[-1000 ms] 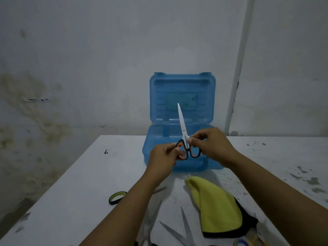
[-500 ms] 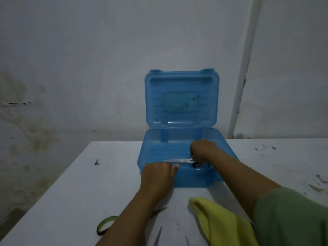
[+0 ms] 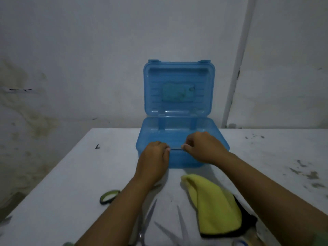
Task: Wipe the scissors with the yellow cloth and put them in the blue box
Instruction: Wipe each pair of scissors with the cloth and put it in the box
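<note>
At frame centre, the scissors (image 3: 175, 149) are held level over the blue box (image 3: 220, 139), pinched between the left hand (image 3: 156, 153) and right hand (image 3: 204, 148). Stiff, light, sharp-tipped steel is judged best gripped at handles and closed blades.

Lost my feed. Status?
Both hands, left hand and right hand, pinching the scissors at the open blue box front rim. Yellow cloth idle. Nothing blocking.
</note>
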